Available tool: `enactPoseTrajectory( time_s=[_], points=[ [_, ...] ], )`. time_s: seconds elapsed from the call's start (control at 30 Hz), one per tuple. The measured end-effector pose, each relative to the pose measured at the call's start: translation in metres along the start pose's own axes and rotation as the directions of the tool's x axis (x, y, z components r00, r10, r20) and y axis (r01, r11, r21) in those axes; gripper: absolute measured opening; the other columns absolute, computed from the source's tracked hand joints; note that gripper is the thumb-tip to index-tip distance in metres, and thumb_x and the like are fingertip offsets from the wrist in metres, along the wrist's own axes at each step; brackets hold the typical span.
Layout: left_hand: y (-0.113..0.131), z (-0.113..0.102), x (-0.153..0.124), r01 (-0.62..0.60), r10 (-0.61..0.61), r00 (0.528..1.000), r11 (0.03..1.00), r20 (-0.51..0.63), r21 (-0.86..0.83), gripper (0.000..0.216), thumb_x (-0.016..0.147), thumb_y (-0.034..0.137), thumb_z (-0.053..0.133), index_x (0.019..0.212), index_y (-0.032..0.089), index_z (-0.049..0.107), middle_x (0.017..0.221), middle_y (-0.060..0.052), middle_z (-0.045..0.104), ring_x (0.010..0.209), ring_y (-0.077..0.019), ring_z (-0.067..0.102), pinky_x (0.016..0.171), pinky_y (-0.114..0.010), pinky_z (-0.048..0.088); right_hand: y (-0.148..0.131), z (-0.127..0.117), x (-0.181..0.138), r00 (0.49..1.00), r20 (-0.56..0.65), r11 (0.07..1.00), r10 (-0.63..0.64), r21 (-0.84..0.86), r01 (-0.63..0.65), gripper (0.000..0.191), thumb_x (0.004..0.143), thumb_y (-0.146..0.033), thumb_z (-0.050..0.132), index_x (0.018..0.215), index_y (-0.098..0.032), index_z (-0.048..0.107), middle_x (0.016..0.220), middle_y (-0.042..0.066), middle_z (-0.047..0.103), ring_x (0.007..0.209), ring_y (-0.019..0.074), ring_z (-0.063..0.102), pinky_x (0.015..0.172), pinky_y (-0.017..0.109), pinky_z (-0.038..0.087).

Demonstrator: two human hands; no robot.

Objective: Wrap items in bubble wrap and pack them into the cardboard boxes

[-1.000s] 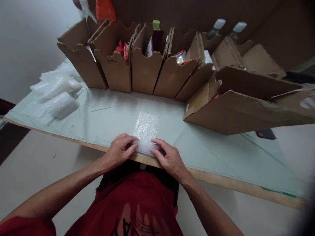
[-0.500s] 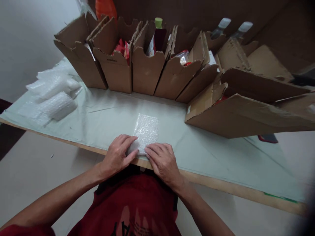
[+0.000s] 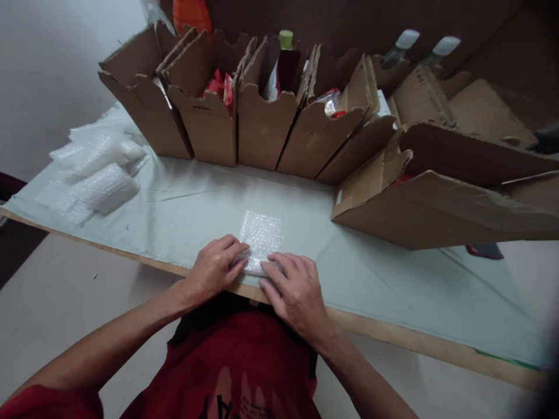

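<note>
A small sheet of clear bubble wrap (image 3: 262, 233) lies near the table's front edge, with its near end folded over into a narrow band. At the left end of that band is my left hand (image 3: 218, 263), fingers and thumb closed on the fold. My right hand (image 3: 297, 289) grips the right end, fingertips on top and thumb at the near side. Whether anything lies inside the fold, I cannot tell.
Cardboard bins (image 3: 266, 125) with packets inside stand in a row along the back. A larger open carton (image 3: 437, 209) sits at the right. More bubble wrap (image 3: 102, 180) is piled at the left. Bottles (image 3: 406, 41) show behind the bins.
The near end of the bubble wrap now shows as a folded band, and the flat part looks shorter. My right fingers have shifted slightly right and spread. The view has moved slightly.
</note>
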State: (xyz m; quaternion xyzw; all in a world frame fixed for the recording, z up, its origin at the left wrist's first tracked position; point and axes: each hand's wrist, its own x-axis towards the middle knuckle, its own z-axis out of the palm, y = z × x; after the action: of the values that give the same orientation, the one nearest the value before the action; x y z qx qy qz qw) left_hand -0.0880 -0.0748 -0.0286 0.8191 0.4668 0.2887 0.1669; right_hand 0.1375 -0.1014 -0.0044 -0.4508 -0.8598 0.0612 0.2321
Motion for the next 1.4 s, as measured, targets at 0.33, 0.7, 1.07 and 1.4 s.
enactPoseTrajectory(
  time_s=[0.33, 0.7, 1.07, 1.4],
  points=[
    [0.006, -0.011, -0.004, -0.134, 0.136, 0.982, 0.991, 0.128, -0.026, 0.022, 0.102, 0.023, 0.052, 0.115, 0.019, 0.069, 0.086, -0.006, 0.070, 0.083, -0.0222, 0.059, 0.081, -0.040, 0.046, 0.005, 0.000, -0.006, 0.991, 0.036, 0.967, 0.132, 0.213, -0.136, 0.021, 0.103, -0.016, 0.051, 0.114, -0.021, 0.068, 0.100, 0.005, 0.076, 0.086, 0.0213, 0.066, 0.080, 0.038, 0.044],
    [0.033, -0.011, -0.019, 0.328, -0.380, 0.924, 0.836, -0.033, -0.440, 0.024, 0.098, 0.032, 0.061, 0.119, 0.021, 0.064, 0.101, -0.007, 0.071, 0.092, -0.0206, 0.069, 0.081, -0.036, 0.058, 0.010, 0.006, -0.003, 0.973, -0.109, 0.957, 0.203, 0.232, -0.173, 0.015, 0.102, -0.024, 0.058, 0.113, -0.021, 0.069, 0.102, 0.007, 0.077, 0.089, 0.0228, 0.068, 0.082, 0.039, 0.049],
    [0.084, 0.018, 0.001, 0.398, -0.459, 0.875, 0.497, 0.156, -0.771, 0.011, 0.086, 0.025, 0.066, 0.095, 0.020, 0.069, 0.084, -0.002, 0.072, 0.076, -0.0163, 0.066, 0.070, -0.028, 0.055, 0.001, -0.034, -0.018, 0.935, -0.075, 0.870, 0.346, 0.400, -0.289, 0.054, 0.091, -0.038, 0.072, 0.140, -0.023, 0.055, 0.140, 0.015, 0.058, 0.114, 0.0284, 0.064, 0.097, 0.045, 0.054],
    [0.103, 0.010, 0.047, 0.065, 0.036, 0.985, 0.828, 0.168, -0.557, 0.027, 0.092, 0.024, 0.063, 0.119, 0.024, 0.065, 0.103, -0.005, 0.070, 0.092, -0.0197, 0.067, 0.077, -0.031, 0.055, 0.031, -0.116, -0.016, 0.986, 0.053, 0.935, 0.157, 0.313, -0.166, 0.009, 0.099, -0.025, 0.061, 0.101, -0.023, 0.069, 0.092, 0.002, 0.077, 0.082, 0.0191, 0.070, 0.076, 0.032, 0.052]
  ],
)
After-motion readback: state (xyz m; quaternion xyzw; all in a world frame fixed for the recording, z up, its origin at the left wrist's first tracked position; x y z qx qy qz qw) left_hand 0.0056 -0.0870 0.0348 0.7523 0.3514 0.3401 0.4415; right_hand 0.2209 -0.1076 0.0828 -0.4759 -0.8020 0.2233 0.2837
